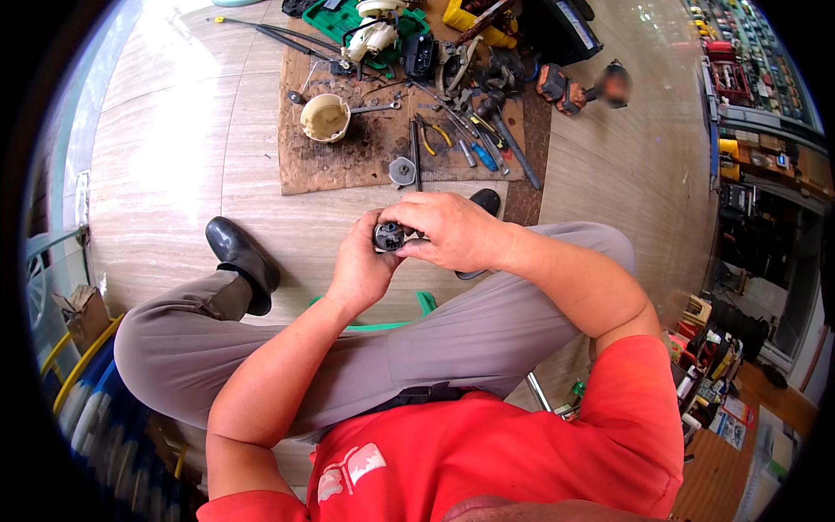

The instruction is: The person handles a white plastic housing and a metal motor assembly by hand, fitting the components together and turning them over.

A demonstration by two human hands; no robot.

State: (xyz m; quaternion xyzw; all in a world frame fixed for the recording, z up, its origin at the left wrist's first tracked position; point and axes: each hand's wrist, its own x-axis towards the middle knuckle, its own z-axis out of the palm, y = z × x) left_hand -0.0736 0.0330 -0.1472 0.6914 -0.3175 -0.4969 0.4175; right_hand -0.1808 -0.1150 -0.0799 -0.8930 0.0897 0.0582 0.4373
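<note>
Over my lap, between my legs, both hands hold a small dark cylindrical part (389, 237). Its end face, with small sockets or ports, is turned up towards me. My left hand (357, 264) wraps its left side, while my right hand (454, 230) grips it from the right with thumb and fingers. The fingers hide most of its body. Just beyond my hands, on a stained cardboard sheet (300, 177), lie a grey round cap (402, 171) and a thin dark bar (415, 143). Farther back stands a cream plastic cup (319, 121) beside a combination wrench (376, 108).
On the cardboard's right lie yellow-handled pliers (437, 131), a blue-handled tool (484, 157) and a hammer (513, 146). A white plastic assembly (371, 40) rests on a green case (323, 24). An orange-and-black power tool (561, 89) sits farther right. Cluttered shelves (757, 161) line the right side.
</note>
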